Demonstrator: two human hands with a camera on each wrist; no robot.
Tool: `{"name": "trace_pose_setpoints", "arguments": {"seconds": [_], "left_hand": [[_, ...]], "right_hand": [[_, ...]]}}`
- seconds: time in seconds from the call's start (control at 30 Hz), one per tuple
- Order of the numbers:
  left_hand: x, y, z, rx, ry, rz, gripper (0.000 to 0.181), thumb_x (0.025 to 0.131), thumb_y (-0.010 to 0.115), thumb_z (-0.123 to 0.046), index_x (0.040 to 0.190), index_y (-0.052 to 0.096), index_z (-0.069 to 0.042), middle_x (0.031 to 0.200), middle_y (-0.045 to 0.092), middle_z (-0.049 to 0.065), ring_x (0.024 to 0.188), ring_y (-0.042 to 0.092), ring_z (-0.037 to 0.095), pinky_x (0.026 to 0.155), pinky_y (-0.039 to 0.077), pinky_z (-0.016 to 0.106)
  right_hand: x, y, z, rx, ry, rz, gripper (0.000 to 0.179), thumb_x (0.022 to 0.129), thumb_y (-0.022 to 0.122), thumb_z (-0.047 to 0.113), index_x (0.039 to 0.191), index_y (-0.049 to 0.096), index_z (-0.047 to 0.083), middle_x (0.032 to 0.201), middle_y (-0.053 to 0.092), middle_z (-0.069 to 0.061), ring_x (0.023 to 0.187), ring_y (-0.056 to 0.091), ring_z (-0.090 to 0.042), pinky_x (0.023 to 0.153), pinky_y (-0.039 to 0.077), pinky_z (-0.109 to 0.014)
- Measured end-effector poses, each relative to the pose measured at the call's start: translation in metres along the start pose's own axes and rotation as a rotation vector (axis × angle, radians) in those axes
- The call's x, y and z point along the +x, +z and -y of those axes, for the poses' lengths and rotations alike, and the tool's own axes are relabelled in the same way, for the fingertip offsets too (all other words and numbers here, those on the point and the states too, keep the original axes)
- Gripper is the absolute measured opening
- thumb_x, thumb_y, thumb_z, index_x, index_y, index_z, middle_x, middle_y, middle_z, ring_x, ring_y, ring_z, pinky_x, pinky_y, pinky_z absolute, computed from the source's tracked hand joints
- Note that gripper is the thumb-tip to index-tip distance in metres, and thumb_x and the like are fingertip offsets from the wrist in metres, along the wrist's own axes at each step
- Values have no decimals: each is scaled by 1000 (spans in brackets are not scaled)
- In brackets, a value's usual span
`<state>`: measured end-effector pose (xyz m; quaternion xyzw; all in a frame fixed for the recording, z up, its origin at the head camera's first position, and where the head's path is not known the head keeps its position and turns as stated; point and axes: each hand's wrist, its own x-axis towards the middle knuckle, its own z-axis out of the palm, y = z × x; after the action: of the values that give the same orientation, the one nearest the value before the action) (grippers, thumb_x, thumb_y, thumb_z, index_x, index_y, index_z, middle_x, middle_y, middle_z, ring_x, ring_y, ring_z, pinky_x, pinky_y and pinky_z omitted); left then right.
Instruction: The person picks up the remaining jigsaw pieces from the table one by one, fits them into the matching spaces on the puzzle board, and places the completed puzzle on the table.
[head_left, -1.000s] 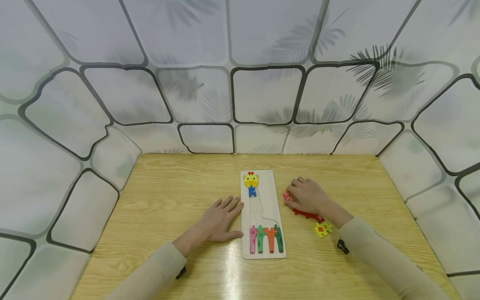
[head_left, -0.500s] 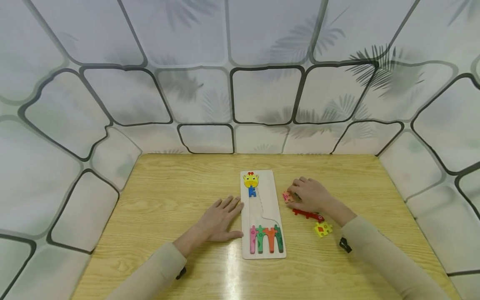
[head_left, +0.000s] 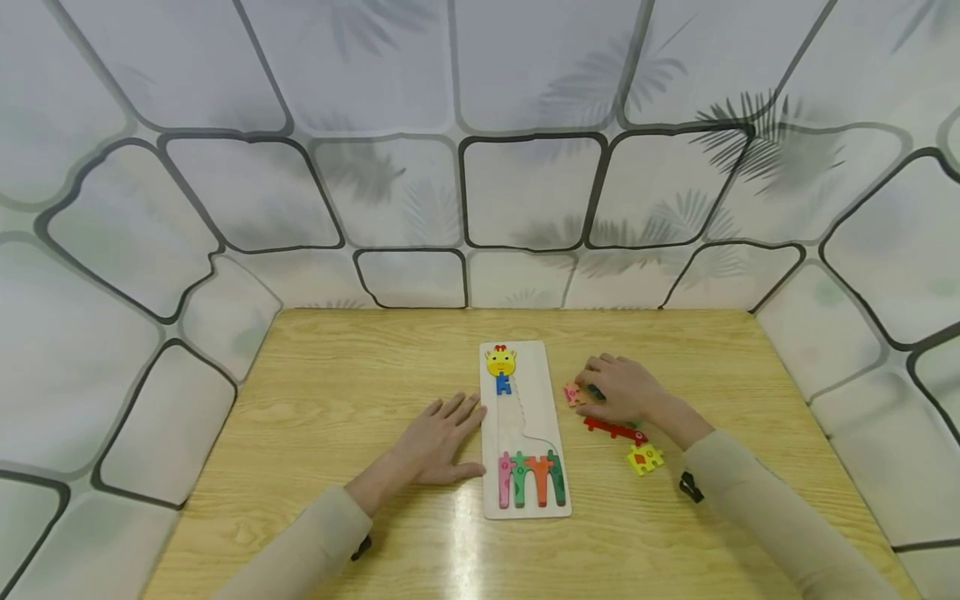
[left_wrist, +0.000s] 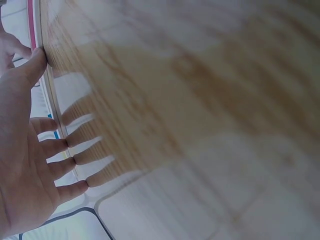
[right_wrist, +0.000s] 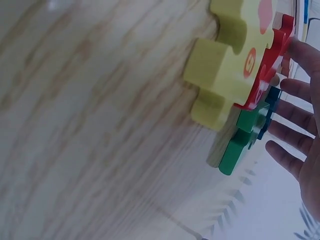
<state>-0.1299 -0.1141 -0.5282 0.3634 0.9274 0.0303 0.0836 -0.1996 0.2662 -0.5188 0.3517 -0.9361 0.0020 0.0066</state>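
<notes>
A pale puzzle board (head_left: 534, 392) lies upright on the table, holding a yellow giraffe-head piece (head_left: 500, 362) and a blue piece (head_left: 503, 384) near its top. Pink, green, orange (head_left: 541, 483) and dark green leg pieces fill its lower end. My left hand (head_left: 450, 442) is spread flat, fingertips and thumb against the board's left edge. Over the loose puzzle pieces on the right is my right hand (head_left: 618, 390), its fingers loosely extended. A pink piece (head_left: 573, 395) and a dark blue piece (head_left: 596, 391) show at its fingers. Beneath it a green piece (right_wrist: 234, 152) is mostly hidden from above.
Nearer the right forearm lie a long red piece (head_left: 611, 429) and a yellow piece (head_left: 646, 459) with an orange diamond. The wood-grain table (head_left: 360, 358) meets patterned walls (head_left: 536, 192) at the back and sides.
My right hand has shifted slightly right, uncovering more of the pink piece and a dark blue piece by its fingers. The left hand and the board keep their places.
</notes>
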Motion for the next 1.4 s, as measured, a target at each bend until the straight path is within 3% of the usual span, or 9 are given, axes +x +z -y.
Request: {"name": "trace_pose_setpoints", "arguments": {"seconds": [0.8,1.4], "left_hand": [[-1,1,1,12,6,-7,95,98,47,-76,167,31,-13,175,28,14,161,33,37,128,36,59],[0,1,0,18,9,-13,94,99,47,-76,167,32,-13,175,29,14,161,34,38,127,37,58]], "right_hand": [[1,2,-1,-3,-19,10,45,97,69,56,123,75,20,112,69,-1,96,65,-20,81,58,-40],[-1,-3,1,6,-17,20,41,98,70,53,121,75,20,116,70,-4,103,66,-24,87,59,-45]]}}
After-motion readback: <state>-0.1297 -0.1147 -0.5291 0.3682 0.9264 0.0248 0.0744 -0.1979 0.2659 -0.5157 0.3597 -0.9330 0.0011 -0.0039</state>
